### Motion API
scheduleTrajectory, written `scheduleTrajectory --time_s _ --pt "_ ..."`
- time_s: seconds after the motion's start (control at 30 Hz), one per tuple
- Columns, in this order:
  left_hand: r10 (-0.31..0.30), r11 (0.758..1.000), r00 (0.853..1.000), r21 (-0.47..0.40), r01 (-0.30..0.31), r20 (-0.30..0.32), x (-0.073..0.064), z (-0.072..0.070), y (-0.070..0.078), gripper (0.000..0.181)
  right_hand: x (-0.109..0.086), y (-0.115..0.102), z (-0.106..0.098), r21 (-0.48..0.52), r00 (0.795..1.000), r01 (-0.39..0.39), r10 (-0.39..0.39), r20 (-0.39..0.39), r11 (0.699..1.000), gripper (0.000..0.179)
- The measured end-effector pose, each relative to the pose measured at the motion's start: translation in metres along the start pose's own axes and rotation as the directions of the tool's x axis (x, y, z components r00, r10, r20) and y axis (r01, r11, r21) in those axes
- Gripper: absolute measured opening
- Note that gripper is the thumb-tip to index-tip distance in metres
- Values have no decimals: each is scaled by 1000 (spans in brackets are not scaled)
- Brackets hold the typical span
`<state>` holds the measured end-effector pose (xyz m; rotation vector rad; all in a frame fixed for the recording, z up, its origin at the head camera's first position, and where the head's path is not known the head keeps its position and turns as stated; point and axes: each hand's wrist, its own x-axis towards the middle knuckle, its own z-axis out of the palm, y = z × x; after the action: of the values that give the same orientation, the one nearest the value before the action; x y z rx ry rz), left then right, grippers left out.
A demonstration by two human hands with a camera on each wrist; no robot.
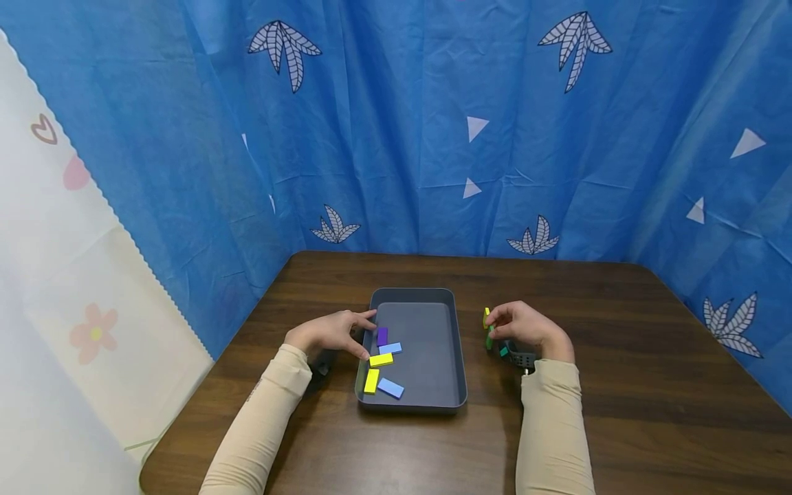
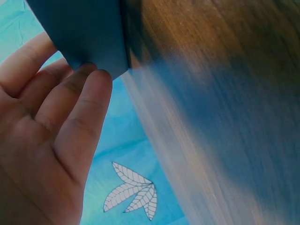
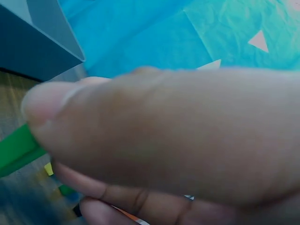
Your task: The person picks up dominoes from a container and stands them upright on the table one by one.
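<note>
In the head view a dark grey tray lies on the table, and my left hand is at its left wall, fingers and thumb spread apart. In the left wrist view the fingers touch the tray's outer wall. Its thumb tip is by a yellow block. Around it in the tray lie a purple block, two light blue blocks and another yellow block. Right of the tray, my right hand pinches a green block. Beyond its fingertips is a yellow block.
The brown wooden table extends on both sides of the tray. A blue curtain hangs behind it, and a pale patterned cloth hangs at the left. A dark strapped device sits under the right wrist.
</note>
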<state>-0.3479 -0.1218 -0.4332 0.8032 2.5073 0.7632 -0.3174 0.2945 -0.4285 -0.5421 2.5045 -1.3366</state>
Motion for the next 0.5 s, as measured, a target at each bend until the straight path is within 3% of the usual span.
scheduleTrajectory --time_s 0.5 --pt "-12 1000 1000 -5 12 5 1 0 0 70 5 6 6 -3 998 -66 66 24 998 24"
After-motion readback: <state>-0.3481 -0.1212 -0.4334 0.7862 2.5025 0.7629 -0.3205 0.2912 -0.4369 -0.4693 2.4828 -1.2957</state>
